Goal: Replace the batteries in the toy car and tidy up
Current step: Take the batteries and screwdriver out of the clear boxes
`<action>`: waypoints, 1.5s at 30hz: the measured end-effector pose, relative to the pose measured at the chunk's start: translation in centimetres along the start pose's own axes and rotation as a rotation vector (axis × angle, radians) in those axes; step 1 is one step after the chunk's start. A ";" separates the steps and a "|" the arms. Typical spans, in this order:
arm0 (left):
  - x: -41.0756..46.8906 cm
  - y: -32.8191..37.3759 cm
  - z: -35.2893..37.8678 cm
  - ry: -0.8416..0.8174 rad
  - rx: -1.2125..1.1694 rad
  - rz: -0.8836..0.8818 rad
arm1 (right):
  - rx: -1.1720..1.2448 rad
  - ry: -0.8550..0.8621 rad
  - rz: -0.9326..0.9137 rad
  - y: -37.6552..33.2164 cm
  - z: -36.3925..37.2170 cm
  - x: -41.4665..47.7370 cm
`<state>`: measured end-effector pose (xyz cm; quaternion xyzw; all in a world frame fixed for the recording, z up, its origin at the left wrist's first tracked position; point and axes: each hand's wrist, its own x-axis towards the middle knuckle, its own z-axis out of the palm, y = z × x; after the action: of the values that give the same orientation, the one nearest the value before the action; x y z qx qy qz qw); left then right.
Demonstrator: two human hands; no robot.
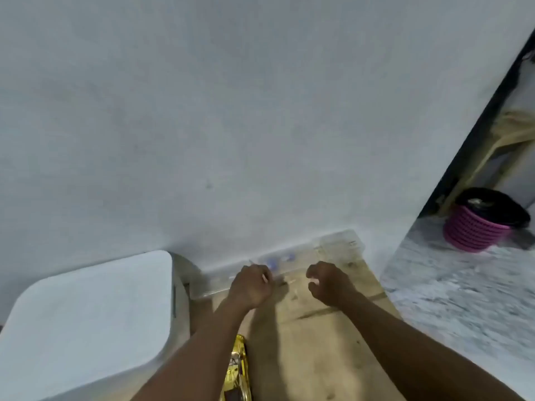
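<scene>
The yellow toy car [236, 369] lies on the wooden table [304, 342] at the bottom, partly hidden under my left forearm. My left hand [252, 285] hovers by the wall and pinches a thin, pale, stick-like tool; blur hides what kind it is. A little to the right, my right hand [327, 282] has its fingers curled, and I see nothing in it. Just beyond both hands a clear plastic box [333, 247] stands against the wall with small blue items [278, 260] inside. No batteries can be made out.
A white, rounded-cornered object [86, 314] stands left of the table. The pale wall [231, 111] rises right behind the box. On the speckled floor to the right sits a pink basket [477, 233] lined with a black bag.
</scene>
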<state>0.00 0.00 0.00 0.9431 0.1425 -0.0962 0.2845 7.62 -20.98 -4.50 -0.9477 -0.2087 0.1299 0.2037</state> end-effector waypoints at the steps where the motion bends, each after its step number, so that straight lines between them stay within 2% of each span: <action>1: 0.9 0.1 0.6 0.000 -0.023 0.012 | 0.004 -0.013 0.005 0.4 0.2 0.7; 6: 3.9 0.8 2.5 -0.023 0.076 0.003 | 0.019 -0.035 -0.015 1.0 0.6 4.0; 11: 6.2 -0.1 4.1 -0.079 0.229 0.021 | -0.151 -0.079 -0.151 1.8 1.5 6.8; 18: 6.6 -0.5 5.5 -0.048 0.335 0.062 | -0.331 -0.013 -0.234 2.0 2.3 8.3; 29: 8.0 -0.1 6.8 0.003 0.547 0.040 | -0.434 0.088 -0.289 1.9 2.8 8.2; 37: 8.4 -0.2 7.2 0.025 0.519 0.050 | -0.435 0.084 -0.271 1.8 3.7 8.3; 45: 8.3 -0.7 7.0 0.088 0.395 0.075 | -0.434 0.135 -0.287 1.9 4.0 8.2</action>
<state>6.86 -1.63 -8.22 0.9885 0.0981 -0.0703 0.0909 14.15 -17.54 -10.16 -0.9364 -0.3499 -0.0115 0.0255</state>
